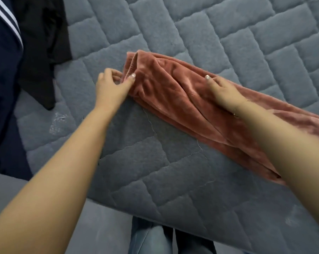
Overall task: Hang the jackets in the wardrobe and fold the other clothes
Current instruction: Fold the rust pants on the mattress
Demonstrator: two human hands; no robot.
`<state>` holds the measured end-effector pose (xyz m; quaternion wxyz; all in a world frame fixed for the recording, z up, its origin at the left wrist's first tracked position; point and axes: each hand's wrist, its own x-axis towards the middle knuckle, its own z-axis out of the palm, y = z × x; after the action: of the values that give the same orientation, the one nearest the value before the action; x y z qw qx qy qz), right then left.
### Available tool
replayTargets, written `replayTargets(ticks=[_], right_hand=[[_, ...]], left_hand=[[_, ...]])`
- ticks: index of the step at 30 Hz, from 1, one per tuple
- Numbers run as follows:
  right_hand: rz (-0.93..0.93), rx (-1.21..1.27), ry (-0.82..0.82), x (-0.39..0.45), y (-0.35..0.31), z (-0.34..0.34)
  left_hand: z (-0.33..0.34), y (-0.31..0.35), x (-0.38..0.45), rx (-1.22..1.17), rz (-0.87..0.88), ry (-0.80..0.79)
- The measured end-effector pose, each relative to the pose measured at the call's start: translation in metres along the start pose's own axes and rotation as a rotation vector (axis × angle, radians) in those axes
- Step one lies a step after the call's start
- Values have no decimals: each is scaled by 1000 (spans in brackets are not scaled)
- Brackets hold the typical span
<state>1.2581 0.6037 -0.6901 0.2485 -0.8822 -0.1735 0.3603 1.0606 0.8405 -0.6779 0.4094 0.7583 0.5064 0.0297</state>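
Observation:
A pink velvet garment [177,99] lies folded into a long strip across the grey quilted bed cover [173,33], running from the middle to the right edge. My left hand [113,85] pinches its left end between thumb and fingers. Further along the strip, my right hand [221,90] lies on top of the fabric with its fingers pressed flat. A black garment [43,44] and a navy jacket with white stripes [3,70] lie heaped at the left.
The bed's near edge [155,217] runs across the bottom, with my legs in jeans [147,237] below it. Bare quilt stretches behind and in front of the pink strip.

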Motion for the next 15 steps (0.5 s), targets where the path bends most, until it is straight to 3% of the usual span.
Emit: replayTargets(ticks=[6,9,11,15], right_hand=[[-113,7,121,4,3,-6],[-168,234,319,7,-9,-21],[-167,221,399,14,-13,-32],[-124,-71,155,21,-12,-25]], left_hand=[[21,2,-21,-149,161,-18],[-6,3,-12,-322,323,-2],[-24,-7,-6,-235,406,31],[-29,-23,-9,74,279,-72]])
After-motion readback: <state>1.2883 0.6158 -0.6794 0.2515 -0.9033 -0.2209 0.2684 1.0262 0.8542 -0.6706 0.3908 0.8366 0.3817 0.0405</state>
